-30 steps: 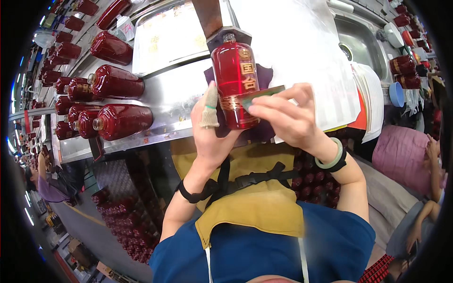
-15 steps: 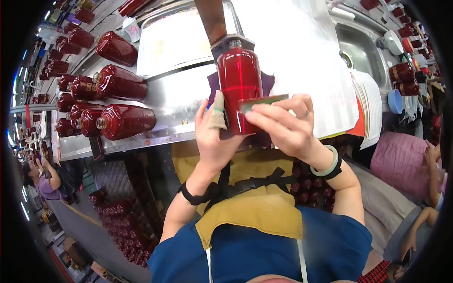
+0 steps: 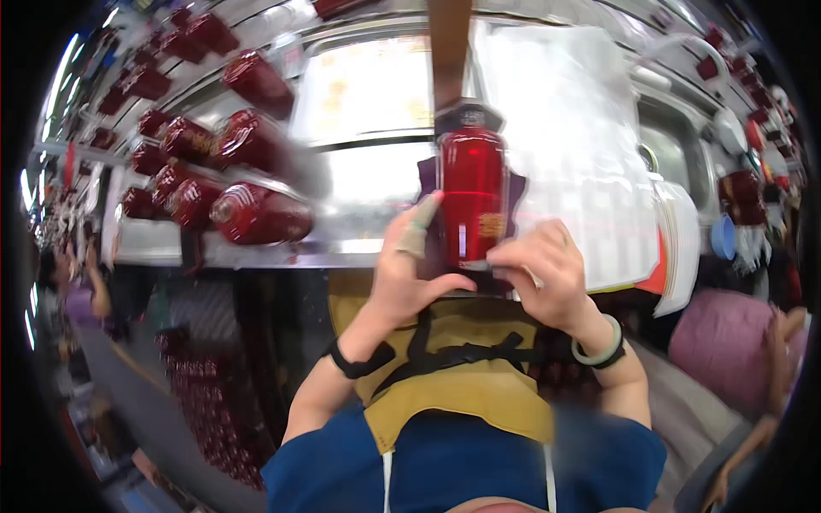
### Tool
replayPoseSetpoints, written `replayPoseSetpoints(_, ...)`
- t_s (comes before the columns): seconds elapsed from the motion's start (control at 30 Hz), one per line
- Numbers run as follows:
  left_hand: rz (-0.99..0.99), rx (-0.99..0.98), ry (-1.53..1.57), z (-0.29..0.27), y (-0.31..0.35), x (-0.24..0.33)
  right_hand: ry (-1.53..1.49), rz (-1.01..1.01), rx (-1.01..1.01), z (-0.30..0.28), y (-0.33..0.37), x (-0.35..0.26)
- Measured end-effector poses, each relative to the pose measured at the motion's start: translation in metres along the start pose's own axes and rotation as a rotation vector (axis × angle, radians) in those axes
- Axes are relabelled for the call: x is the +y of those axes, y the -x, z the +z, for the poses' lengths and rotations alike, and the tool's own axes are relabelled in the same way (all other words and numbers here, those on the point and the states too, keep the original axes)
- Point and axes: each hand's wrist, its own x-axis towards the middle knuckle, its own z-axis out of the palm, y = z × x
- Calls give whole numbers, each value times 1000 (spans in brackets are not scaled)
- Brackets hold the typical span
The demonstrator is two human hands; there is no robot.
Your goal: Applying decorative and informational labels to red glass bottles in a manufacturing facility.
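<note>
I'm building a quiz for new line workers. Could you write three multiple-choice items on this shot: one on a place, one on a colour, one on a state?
1. Where is the red bottle that the hands are on?
A. upright at the edge of the metal bench
B. lying on the floor
C. inside the sink

2. What colour is the apron?
A. white
B. mustard yellow
C. black

3. How do the bottles on the left lie?
A. upright in a row
B. stacked in a box
C. on their sides

Answers: 1 A, the bottle stands between the left hand and the right hand at the bench edge. 2 B, the apron is yellow over a blue shirt. 3 C, each one lies flat on the bench.
</note>
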Motion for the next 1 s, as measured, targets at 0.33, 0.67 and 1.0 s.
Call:
replayPoseSetpoints(0.33,-47,20,-20,26,-9,12,89,700,186,-67,78,35)
replayPoseSetpoints(0.67,-85,55,22,28,-6,12,779,1403,137,-250,173,228)
replayPoseSetpoints(1.0,-31,41,-47,27,-7,13,496,1626,83,-265,159,239)
